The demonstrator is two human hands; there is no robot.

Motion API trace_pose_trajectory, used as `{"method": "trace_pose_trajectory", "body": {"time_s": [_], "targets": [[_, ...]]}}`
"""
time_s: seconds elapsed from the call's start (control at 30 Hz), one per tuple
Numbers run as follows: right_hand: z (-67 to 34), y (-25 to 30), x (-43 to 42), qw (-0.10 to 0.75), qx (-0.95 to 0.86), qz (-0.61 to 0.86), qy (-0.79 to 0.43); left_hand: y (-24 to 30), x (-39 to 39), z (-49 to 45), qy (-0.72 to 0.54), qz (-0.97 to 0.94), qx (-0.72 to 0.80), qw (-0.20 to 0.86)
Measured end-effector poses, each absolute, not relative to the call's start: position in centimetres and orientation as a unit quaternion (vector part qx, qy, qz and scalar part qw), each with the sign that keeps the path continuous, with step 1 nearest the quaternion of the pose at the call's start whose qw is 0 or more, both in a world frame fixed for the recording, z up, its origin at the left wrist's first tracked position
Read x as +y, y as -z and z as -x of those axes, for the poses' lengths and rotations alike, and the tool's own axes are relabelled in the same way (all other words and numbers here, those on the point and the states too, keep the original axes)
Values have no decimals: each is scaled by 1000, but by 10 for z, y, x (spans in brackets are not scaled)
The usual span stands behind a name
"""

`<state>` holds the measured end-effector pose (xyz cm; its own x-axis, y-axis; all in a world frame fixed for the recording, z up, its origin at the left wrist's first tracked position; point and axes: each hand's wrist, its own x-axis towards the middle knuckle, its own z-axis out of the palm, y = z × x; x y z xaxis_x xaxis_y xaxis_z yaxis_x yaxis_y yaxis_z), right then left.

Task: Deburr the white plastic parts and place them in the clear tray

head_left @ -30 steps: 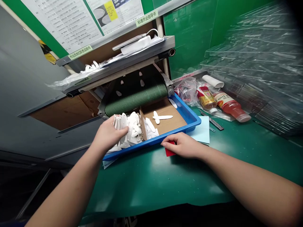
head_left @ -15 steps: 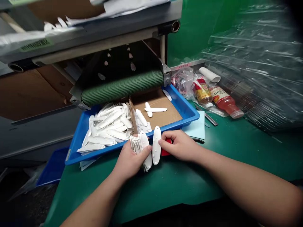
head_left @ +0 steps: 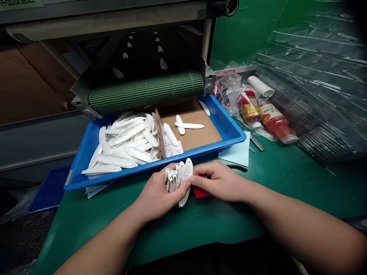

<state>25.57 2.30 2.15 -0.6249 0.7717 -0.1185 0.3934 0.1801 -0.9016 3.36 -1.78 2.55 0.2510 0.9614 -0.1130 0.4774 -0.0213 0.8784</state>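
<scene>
My left hand is closed around a stack of thin white oval plastic pieces, its thumb over the front ones. The outermost white piece, with small pegs on its face, stands upright against the stack. At its right edge, the thumb and fingertips of my right hand are pinched together on it. A red flat object shows beneath my right hand; whether the hand touches it, I cannot tell. Behind both hands is a blue tray with a heap of similar white pieces on its left side.
Inside the tray, several white pieces lie on cardboard. Above it hangs the end of a green conveyor belt carrying small pieces. At right are two bottles, a box cutter, light-blue paper and stacked clear plastic trays.
My right hand has brought the separate white piece leftward against the stack in my left hand. The view has shifted, so the conveyor frame appears higher.
</scene>
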Motion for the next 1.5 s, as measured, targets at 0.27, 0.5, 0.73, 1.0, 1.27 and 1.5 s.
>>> {"method": "trace_pose_trajectory", "body": {"time_s": [0.27,0.5,0.73,1.0,1.27,1.5], "targets": [[-259,-26,20,171,-758,357,-519,-28,-24,-36,-252,-712,518,402],[-268,-31,27,135,-741,364,-548,-27,-21,-35,-258,-753,503,337],[-272,-29,33,331,-515,353,-708,-24,-21,-27,-249,-835,420,254],[-270,-27,36,320,-562,445,-620,-21,-28,-27,-240,-888,350,176],[-272,-30,34,284,-574,459,-616,-23,-25,-23,-249,-898,329,152],[-275,-29,39,241,-607,531,-540,-26,-24,-21,-186,-915,330,139]]}}
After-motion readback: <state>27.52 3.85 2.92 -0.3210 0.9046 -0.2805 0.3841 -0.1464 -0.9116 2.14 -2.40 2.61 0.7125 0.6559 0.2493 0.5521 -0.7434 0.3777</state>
